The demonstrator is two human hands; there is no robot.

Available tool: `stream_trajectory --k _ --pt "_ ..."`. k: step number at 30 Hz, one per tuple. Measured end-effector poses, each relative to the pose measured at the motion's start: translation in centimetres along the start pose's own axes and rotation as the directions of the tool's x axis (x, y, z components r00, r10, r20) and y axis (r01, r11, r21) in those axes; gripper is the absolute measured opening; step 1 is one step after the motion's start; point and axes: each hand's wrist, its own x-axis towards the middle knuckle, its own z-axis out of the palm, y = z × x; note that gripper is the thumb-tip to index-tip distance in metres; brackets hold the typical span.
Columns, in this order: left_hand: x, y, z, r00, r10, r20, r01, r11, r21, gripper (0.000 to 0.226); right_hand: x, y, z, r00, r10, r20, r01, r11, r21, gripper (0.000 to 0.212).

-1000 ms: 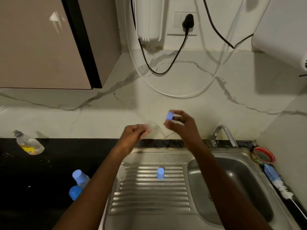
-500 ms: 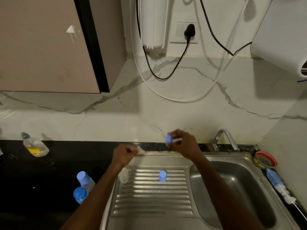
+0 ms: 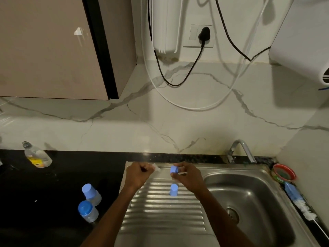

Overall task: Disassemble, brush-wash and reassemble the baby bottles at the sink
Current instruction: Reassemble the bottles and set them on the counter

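Fingers [image 3: 175, 176] of the right hand [image 3: 188, 177] pinch a blue ring [image 3: 173, 169] above the drainboard [image 3: 163, 216]. Left hand [image 3: 138, 174] is curled round a small clear part [image 3: 156, 168]; what it is cannot be told. A blue cap [image 3: 174, 189] stands on the drainboard. Two bottles [image 3: 91, 194] [image 3: 87, 211] stand on the black bench [image 3: 44, 193], left. A brush [image 3: 300, 204] lies right of the sink [image 3: 249, 207].

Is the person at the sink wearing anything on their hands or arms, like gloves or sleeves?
No. The left hand and right hand are bare, with no gloves, rings, watch or bracelets showing. Both forearms are uncovered as far as the picture's lower edge; no sleeve shows.
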Motion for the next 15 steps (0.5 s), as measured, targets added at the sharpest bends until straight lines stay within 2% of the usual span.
stream_trajectory --k 2,4,6,10,15 --pt "-0.4 0.5 0.7 1.000 0.013 0.001 -0.013 0.998 -0.055 0.013 -0.2 -0.4 1.1 0.999 0.016 -0.036 -0.010 0.989 0.151 0.029" --pt "-0.8 1.5 1.3 0.999 0.024 -0.028 -0.027 0.993 -0.116 0.012 -0.5 -0.7 2.0 0.998 0.003 -0.064 0.010 0.981 0.196 0.029" --pt "-1.2 2.3 1.7 0.997 0.061 -0.045 -0.067 0.984 -0.167 0.010 -0.6 -0.9 2.8 0.996 -0.014 -0.091 0.032 0.979 0.203 0.029" --pt "-1.8 2.6 2.0 0.986 0.154 -0.060 -0.162 0.973 -0.165 0.009 -1.0 -1.4 3.0 0.986 -0.046 -0.161 0.073 0.984 0.163 0.030" --pt "-2.3 2.9 1.8 0.971 0.239 -0.033 -0.241 0.961 -0.133 0.011 -0.7 -1.7 2.5 0.986 -0.120 -0.113 0.134 0.983 0.129 0.038"
